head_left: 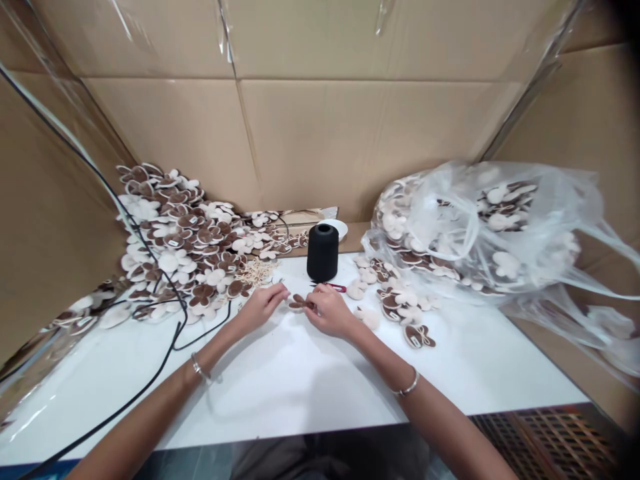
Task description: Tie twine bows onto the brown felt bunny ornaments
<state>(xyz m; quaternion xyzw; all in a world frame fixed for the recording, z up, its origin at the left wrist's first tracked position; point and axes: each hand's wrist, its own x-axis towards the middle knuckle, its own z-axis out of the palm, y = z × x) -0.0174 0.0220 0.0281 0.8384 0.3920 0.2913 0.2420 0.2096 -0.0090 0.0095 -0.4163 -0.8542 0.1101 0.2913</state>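
Head view: two bare hands worked close together over a white table (295, 383), the left hand (263, 308) and the right hand (327, 312) almost meeting. The right hand was closed in a narrow pinch on one small brown-and-cream lobed fabric piece (299, 303), which sat between the two hands. The left hand was also drawn into a narrow pinch, its fingertips (285, 292) just beside that piece. A thin bright sliver showed at those fingertips, too fine to tell what it was or whether it was held.

Just beyond the right hand stood one upright black thread cone (323, 252). One pair of red-handled scissors (331, 287) lay just past the right fingertips, at the foot of the cone. One white dish (336, 228) sat farther beyond the cone.

Beyond the left hand lay one small bundle of pale cords (256, 272), and past it, farther left, one large heap of similar lobed pieces (175, 240). To the right of the right hand lay a loose scatter of roughly a dozen more (395, 297), too overlapped for an exact count, with one piece (419, 337) slightly apart from the rest. Well to the right sat one clear plastic bag (475, 227) full of others.

Each wrist wore one bracelet, (200, 368) and (407, 385). One black cable (150, 380) ran across the table left of the left hand.
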